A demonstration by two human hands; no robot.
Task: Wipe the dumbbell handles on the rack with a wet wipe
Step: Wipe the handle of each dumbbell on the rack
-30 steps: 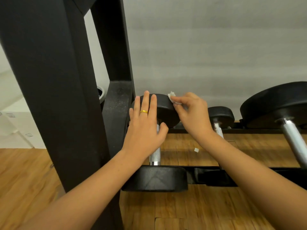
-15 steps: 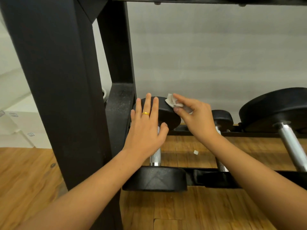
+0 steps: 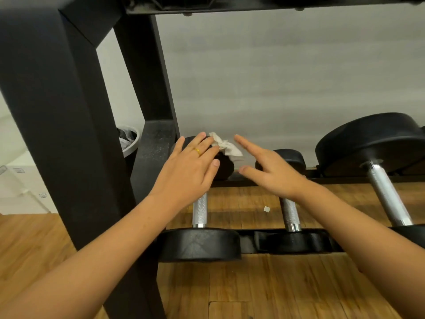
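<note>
Three dumbbells lie on the black rack's lower rails (image 3: 249,244). My left hand (image 3: 190,166) rests with straight fingers on the far head of the left dumbbell, above its knurled handle (image 3: 199,212). A crumpled white wet wipe (image 3: 227,148) lies on top of that head, touching my left fingertips. My right hand (image 3: 269,166) hovers just right of the wipe, fingers spread, holding nothing. Under my right wrist is the middle dumbbell's handle (image 3: 290,215). The large dumbbell's handle (image 3: 388,194) is at the right.
A thick black rack post (image 3: 57,134) stands at the left, and an upper shelf (image 3: 253,3) crosses overhead. A grey bin (image 3: 130,140) sits behind the post. On the wooden floor (image 3: 276,286) under the rack lies a small white scrap (image 3: 266,209).
My right hand has let go of the wipe and opened, drawing slightly right. The wipe now lies on the dumbbell head by my left fingertips. The view has tilted up.
</note>
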